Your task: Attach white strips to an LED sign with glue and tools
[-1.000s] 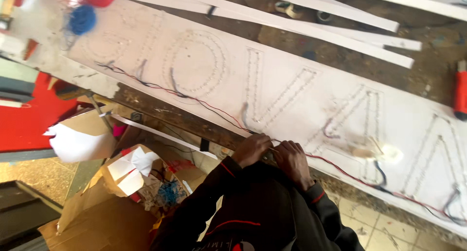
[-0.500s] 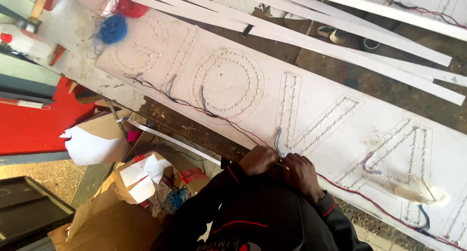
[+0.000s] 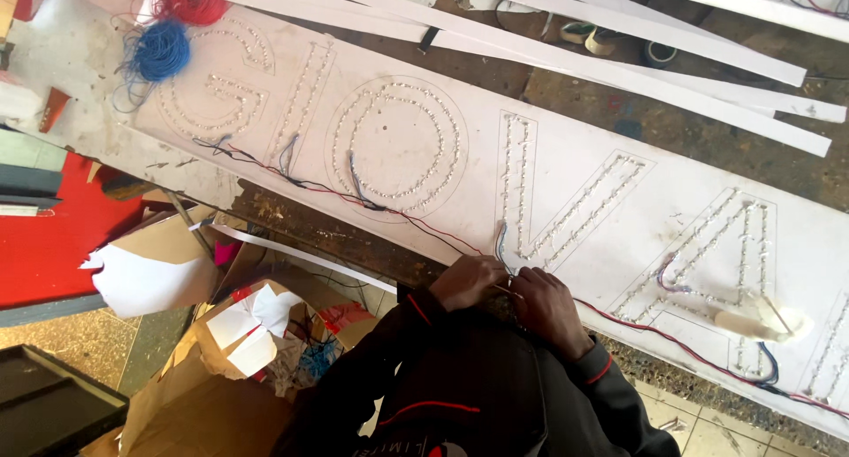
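Seen from above, a person in a dark jacket with red piping leans over the near edge of a long white sign panel [image 3: 566,169] that lies flat on a rough workbench. Both hands meet at that edge, where thin wires leave the base of one dotted letter. The left hand [image 3: 467,280] is curled narrow, fingertips pinched on the red and black wires [image 3: 442,236]. The right hand [image 3: 546,308] curls close beside it, touching the same wire ends; whether it grips them I cannot tell. Working at the edge likely keeps the wiring within easy reach.

The wires trail left along the panel's near edge, linking letters outlined in rows of small lights. To the right, a pale lump of tape or paper [image 3: 761,320] rests on another letter.

Below the bench on the left sit open cardboard boxes [image 3: 177,271] with white paper scraps.

Farther off, long white strips [image 3: 566,54] lie across the bench beyond the panel. At far left rest a blue wire coil [image 3: 159,52] and a red wire coil [image 3: 187,4], apart from the hands.
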